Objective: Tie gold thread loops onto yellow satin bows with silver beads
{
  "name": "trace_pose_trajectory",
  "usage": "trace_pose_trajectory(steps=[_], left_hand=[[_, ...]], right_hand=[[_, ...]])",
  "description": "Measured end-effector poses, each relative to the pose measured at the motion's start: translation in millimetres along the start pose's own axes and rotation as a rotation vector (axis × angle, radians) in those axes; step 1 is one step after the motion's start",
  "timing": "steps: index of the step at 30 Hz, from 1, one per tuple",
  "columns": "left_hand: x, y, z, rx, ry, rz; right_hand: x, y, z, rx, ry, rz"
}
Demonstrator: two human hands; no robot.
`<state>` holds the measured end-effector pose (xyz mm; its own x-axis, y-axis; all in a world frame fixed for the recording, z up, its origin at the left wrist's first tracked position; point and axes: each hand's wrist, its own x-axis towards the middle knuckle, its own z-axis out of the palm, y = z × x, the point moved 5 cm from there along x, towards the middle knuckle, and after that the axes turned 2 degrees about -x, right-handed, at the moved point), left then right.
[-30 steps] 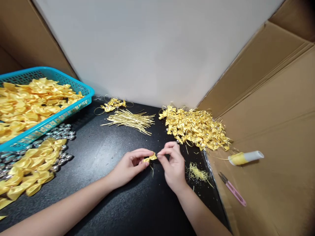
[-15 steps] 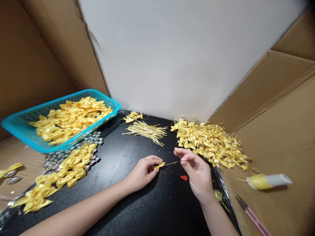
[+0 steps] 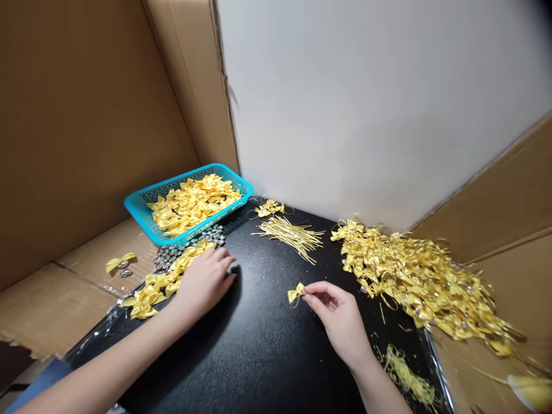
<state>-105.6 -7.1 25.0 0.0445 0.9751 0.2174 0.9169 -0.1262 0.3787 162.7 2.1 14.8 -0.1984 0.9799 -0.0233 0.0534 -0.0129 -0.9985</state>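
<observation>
Between the thumb and fingertips of my right hand (image 3: 338,319) is a small yellow ribbon bow (image 3: 295,294) with a thin cord loop, held above the black tabletop. My left hand (image 3: 207,282) reaches over the left side of the table, beside a row of yellow bows (image 3: 150,294) that it partly covers. Its fingers are curled, and a small silver bead (image 3: 233,267), slightly blurred, shows at the fingertips. Just beyond lies a cluster of silver beads (image 3: 170,256).
A turquoise basket (image 3: 137,208) of yellow bows stands at the back left. Gold cord pieces (image 3: 293,236) lie at the back middle. A large heap of finished-looking bows (image 3: 414,276) spreads along the right, with cord scraps (image 3: 407,376) nearer. Cardboard walls (image 3: 86,103) flank the table.
My left hand has let go of the bow and moved left to the beads. My right hand now holds the bow, whose cord has become a loop. The view has swung left.
</observation>
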Motion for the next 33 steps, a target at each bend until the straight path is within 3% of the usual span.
trace_pose_trajectory(steps=[4,10,13,15,19,22,26,33], left_hand=[[-11,-32,-17.7,0.381,-0.041,0.007],[-6,-38,-9.1,0.439,-0.073,0.099],[-1,-33,-8.8,0.229,-0.078,0.097],[3,-20,-7.2,-0.060,-0.107,0.049],[5,25,14.6,-0.784,-0.259,-0.254],[5,63,30.8,-1.089,-0.309,-0.311],[8,86,37.2,-1.175,-0.300,-0.272],[11,91,30.4,-1.089,-0.190,-0.146]], right_hand=[[1,2,6,-0.001,-0.025,0.012],[-1,9,15,0.074,-0.069,0.116],[-1,10,18,0.140,-0.081,0.149],[-2,9,21,0.136,-0.103,0.160],[-4,7,29,0.144,-0.137,0.177],[-4,6,34,0.170,-0.128,0.182],[-3,4,33,0.223,-0.090,0.182],[-5,-2,31,0.233,-0.062,0.203]])
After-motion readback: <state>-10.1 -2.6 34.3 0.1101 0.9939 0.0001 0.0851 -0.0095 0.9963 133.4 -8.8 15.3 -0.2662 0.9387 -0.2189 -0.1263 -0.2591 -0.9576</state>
